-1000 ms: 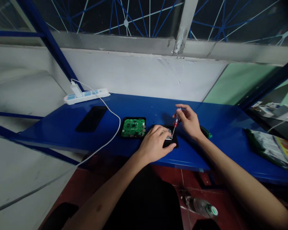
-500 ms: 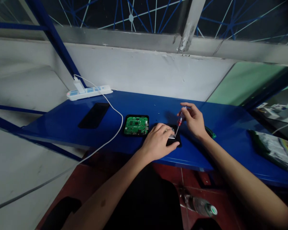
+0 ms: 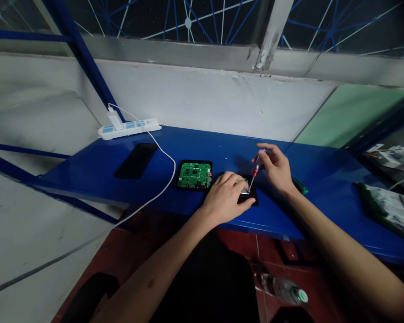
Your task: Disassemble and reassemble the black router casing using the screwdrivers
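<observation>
My right hand (image 3: 276,168) grips a screwdriver (image 3: 258,162) with a clear, red-banded handle, tilted so that its tip meets a silver metal piece (image 3: 245,191). That piece lies in a black cover (image 3: 254,200) on the blue table. Across the cover and the metal piece lies my left hand (image 3: 226,197), its fingers bent over them and the thumb at the near side; it holds them down and hides much of both. Left of this hand sits an open black case (image 3: 179,179) with a green circuit board (image 3: 195,175) in it.
On the blue table (image 3: 175,139) are a dark flat slab (image 3: 136,160), a white cable (image 3: 161,193) and a power strip (image 3: 131,128). A green item (image 3: 301,186) lies beside my right wrist, a printed bag (image 3: 387,206) farther right. A plastic bottle (image 3: 286,289) lies on the floor.
The whole view has shifted slightly, so everything appears a little farther right. Both hands keep nearly the same places, with the screwdriver still on the metal piece.
</observation>
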Action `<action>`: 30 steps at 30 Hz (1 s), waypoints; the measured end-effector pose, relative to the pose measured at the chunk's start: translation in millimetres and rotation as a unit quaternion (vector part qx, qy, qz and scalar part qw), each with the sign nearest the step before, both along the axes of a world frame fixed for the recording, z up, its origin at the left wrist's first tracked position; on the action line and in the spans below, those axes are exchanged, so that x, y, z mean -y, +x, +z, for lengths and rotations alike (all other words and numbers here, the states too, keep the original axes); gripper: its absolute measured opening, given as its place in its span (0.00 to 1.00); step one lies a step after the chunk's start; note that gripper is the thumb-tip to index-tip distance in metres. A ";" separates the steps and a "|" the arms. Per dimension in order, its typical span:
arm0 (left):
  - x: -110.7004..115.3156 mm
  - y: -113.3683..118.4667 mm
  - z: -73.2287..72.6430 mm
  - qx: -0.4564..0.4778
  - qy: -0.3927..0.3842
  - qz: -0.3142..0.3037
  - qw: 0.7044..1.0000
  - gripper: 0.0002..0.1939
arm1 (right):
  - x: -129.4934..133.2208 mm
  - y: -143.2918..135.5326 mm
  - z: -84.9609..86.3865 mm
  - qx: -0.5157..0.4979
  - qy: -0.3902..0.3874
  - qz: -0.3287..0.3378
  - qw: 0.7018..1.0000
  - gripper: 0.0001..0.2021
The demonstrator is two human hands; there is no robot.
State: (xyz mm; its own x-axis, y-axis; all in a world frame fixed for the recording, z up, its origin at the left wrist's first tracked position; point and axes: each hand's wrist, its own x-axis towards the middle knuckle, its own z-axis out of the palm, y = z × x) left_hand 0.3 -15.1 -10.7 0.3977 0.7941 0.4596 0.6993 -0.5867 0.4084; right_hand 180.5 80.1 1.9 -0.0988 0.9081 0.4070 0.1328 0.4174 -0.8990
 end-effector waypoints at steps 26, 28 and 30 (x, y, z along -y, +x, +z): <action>-0.3 -0.4 -1.9 -0.011 0.010 -0.008 1.000 0.10 | -3.6 2.9 -1.6 0.023 0.002 -0.012 1.000 0.16; 0.1 -0.8 -1.1 -0.011 0.011 -0.009 1.000 0.10 | -4.5 3.0 -2.8 0.023 0.004 -0.009 1.000 0.16; 0.2 -1.0 -0.5 -0.014 0.010 -0.012 1.000 0.10 | -5.4 3.2 -3.6 0.021 0.006 -0.009 1.000 0.16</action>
